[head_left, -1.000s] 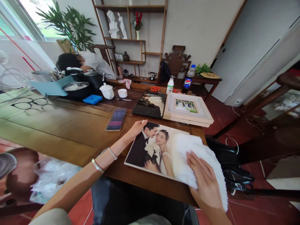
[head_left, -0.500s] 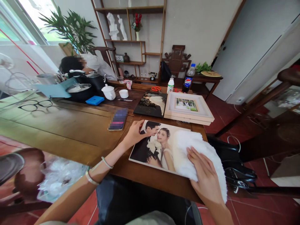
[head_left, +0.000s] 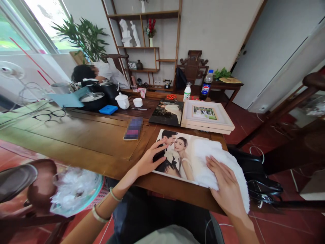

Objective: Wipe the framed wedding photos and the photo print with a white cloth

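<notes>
Wood shelves at the back hold a calendar showing 03 and an unclear third character; on the table's far side stand a Pepsi bottle and a white bottle, its green label too small to read. Near the front edge lies a photo, the left hand spread over its left side with nothing gripped, the right hand flat and unclenched on a white cloth covering the photo's right end.
</notes>
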`<state>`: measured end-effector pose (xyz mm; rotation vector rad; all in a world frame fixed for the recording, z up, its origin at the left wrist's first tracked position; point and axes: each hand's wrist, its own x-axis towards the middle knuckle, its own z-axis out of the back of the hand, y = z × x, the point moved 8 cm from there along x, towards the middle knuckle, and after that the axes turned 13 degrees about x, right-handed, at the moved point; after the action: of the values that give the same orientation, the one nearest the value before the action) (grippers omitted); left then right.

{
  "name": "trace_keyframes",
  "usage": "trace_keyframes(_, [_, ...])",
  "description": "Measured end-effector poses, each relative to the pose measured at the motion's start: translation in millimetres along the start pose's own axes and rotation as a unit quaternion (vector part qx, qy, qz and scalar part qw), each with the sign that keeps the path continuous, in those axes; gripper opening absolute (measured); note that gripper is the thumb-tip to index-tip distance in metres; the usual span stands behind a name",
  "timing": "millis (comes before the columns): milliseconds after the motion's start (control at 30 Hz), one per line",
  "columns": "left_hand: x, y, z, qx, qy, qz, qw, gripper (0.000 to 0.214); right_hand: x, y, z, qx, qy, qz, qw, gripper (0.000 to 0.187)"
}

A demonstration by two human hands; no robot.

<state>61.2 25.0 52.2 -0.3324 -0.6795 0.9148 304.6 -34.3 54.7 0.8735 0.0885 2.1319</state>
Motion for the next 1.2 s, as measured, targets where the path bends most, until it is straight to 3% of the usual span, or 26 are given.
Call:
trace_keyframes(133, [2.9,6.0,-0.9,-0.032,-0.005,0.004,0.999,0.041,0.5,3.0,-0.8,-0.005,0.011,-0.002,1.0,0.076])
trace_keyframes(267, [-0.4,9.4,-6.8,0.002,-0.007,-0.002,1.0,0.044,2.8,6.7,2.6,-0.014,0.027,0.007,1.0,0.082])
trace_keyframes(433, [-1.8,10.0,-9.7,0.027,-0.011,-0.006,1.0,0.045,7.5,-5.6,24.2,-0.034,-0.014,0.002,0.999,0.065])
trace_keyframes(567, [-0.3,8.8,-5.2,0.013,-0.026,-0.007,1.0,0.047,9.2,-5.4,25.6,-0.07,0.02,0.049,0.996,0.035])
trace_keyframes(700, [-0.5,8.4,-5.3,0.021,-0.014,-0.001,1.0,0.049,6.9,4.0,20.2,-0.091,0.055,0.109,0.988,0.038])
trace_keyframes(933, [-2.6,9.0,-8.0,0.026,-0.007,0.003,1.0,0.049,16.2,4.9,20.3,-0.057,0.108,0.053,0.991,0.031])
trace_keyframes(1000, [-2.7,9.3,-8.8,0.033,-0.004,0.005,0.999,0.049,22.9,12.1,33.7,-0.064,0.062,0.059,0.994,0.022])
trace_keyframes(1067, [-2.7,9.4,-9.7,0.038,0.002,0.006,0.999,0.049,29.8,16.8,61.9,-0.047,-0.058,0.043,0.996,0.015])
trace_keyframes(1133, [-2.6,9.2,-9.8,0.042,0.003,0.006,0.999,0.049,30.8,14.1,95.8,-0.004,-0.202,-0.002,0.979,0.013])
trace_keyframes(1200, [-2.6,8.8,-9.3,0.043,0.0,0.005,0.999,0.049,30.5,5.6,118.2,0.043,-0.276,-0.055,0.959,0.013])
